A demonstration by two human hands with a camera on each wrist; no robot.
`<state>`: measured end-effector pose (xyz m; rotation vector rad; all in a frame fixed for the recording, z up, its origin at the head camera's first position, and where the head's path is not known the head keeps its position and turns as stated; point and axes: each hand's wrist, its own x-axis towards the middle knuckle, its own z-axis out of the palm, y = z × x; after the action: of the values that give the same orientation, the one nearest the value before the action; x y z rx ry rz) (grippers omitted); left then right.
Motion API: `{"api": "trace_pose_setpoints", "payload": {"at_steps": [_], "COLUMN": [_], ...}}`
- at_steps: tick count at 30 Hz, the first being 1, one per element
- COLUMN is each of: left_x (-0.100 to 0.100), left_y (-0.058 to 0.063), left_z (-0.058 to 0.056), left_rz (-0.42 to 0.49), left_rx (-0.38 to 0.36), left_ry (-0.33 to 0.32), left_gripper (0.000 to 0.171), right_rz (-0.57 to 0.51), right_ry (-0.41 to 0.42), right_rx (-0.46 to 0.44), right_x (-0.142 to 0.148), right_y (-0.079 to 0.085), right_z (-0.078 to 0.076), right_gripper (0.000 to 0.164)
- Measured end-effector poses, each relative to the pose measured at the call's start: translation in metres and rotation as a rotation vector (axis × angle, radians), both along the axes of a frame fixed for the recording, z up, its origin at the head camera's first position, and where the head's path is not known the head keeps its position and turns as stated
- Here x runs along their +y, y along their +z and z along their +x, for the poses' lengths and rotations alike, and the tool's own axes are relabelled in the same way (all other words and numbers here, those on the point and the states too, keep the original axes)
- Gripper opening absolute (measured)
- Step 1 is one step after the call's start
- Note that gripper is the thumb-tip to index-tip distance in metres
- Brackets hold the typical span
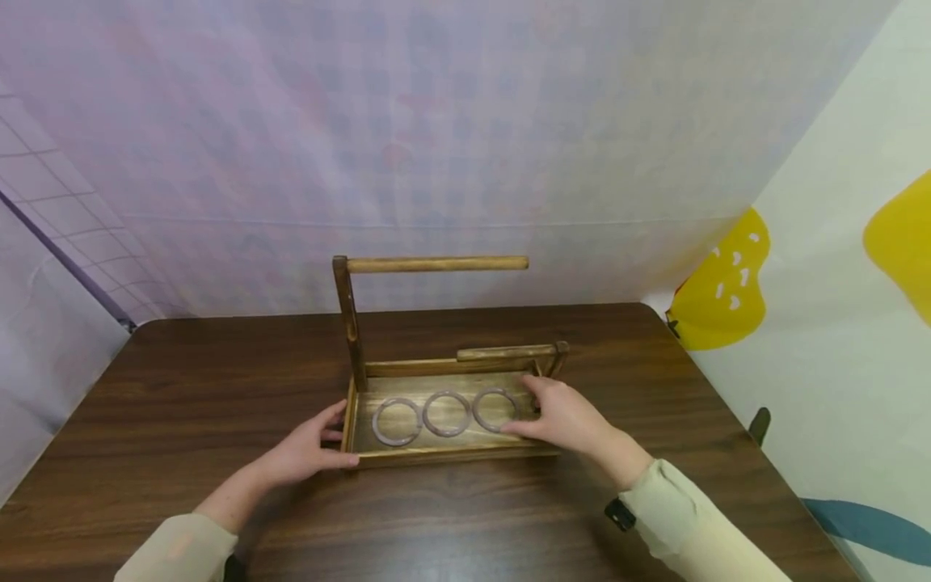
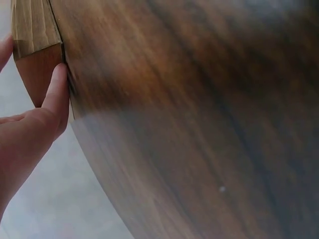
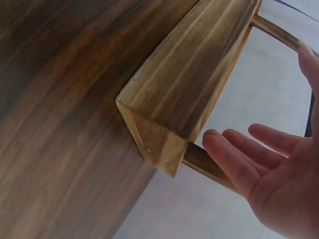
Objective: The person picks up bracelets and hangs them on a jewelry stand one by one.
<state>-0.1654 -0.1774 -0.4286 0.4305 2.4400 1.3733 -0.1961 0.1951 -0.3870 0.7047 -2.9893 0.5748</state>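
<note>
A wooden tray-like stand (image 1: 451, 458) sits on the dark table, with three pale greyish-purple bangles (image 1: 447, 394) lying in a row inside it. A tall post with a long bar (image 1: 436, 264) rises at its left end, and a lower bar (image 1: 502, 352) at its right. My left hand (image 1: 301, 454) touches the stand's left end, its thumb along the front corner. Over the right end is my right hand (image 1: 567, 416), fingers and thumb spread apart beside the rightmost bangle. In the right wrist view, the right hand's fingers (image 3: 239, 154) are loosely extended near a bar.
The brown wood-grain table (image 1: 240, 364) extends to both sides of the stand. Behind it hangs a pale checked cloth (image 1: 436, 145). A white sheet with yellow and dark leaf-like shapes (image 1: 727, 283) borders the right side.
</note>
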Motion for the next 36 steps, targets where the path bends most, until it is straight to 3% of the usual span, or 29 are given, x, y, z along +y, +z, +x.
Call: {"api": "trace_pose_setpoints", "payload": {"at_steps": [8, 24, 36], "left_x": [-0.001, -0.001, -0.001], "left_y": [-0.001, -0.003, -0.004], "left_z": [0.0, 0.0, 0.0], "left_rz": [0.019, 0.0, 0.016], "left_rx": [-0.002, 0.029, 0.01], "left_ry": [0.001, 0.014, 0.023], "left_gripper": [0.093, 0.079, 0.08], "right_rz": [0.036, 0.051, 0.086], "right_ry": [-0.001, -0.024, -0.026], "right_rx": [0.01, -0.096, -0.112], "right_x": [-0.01, -0.023, -0.028], "right_y": [-0.008, -0.027, -0.034], "right_z": [-0.006, -0.02, -0.027], "right_gripper": [0.083, 0.091, 0.091]}}
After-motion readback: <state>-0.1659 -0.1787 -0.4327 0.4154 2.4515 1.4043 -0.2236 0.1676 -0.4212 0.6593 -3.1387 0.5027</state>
